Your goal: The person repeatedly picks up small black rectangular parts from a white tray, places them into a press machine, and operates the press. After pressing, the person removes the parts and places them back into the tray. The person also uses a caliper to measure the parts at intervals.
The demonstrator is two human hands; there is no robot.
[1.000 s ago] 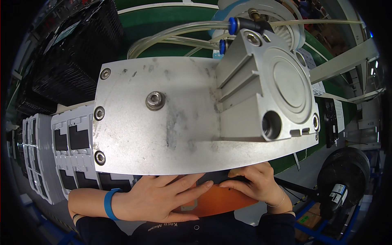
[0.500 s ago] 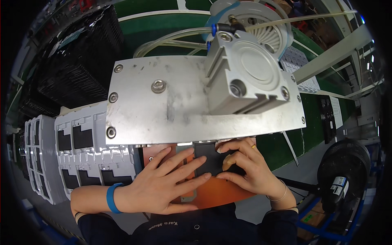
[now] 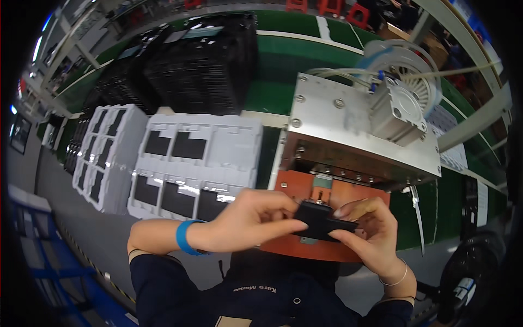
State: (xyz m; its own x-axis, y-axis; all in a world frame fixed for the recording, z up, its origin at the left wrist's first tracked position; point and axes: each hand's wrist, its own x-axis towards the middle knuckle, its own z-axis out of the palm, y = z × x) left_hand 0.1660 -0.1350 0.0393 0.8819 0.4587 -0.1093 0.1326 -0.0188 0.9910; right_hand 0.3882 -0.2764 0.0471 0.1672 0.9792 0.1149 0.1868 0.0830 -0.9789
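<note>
A flat black L-shaped piece (image 3: 317, 219) is held up between both hands, tilted, over the orange base plate (image 3: 289, 249). My left hand (image 3: 261, 215) pinches its left end between thumb and fingers. At the other end my right hand (image 3: 368, 226) grips the narrower arm, thumb in front and fingers behind. Just beyond the piece, a small metal fixture (image 3: 321, 191) with a greenish block shows on the orange plate. The silver press (image 3: 348, 122) with its square air cylinder (image 3: 400, 111) stands behind it.
To the left, a white tray (image 3: 234, 136) carries several black L-shaped pieces, with one bare pocket. Another stack of white trays (image 3: 90, 185) stands farther left. Tall black tray stacks (image 3: 201, 71) rise behind. A black fan (image 3: 463, 272) is at the lower right.
Both hands have lifted the black piece off the orange plate under the press. My left hand went from spread flat to pinching it. The view has swung left, showing more trays.
</note>
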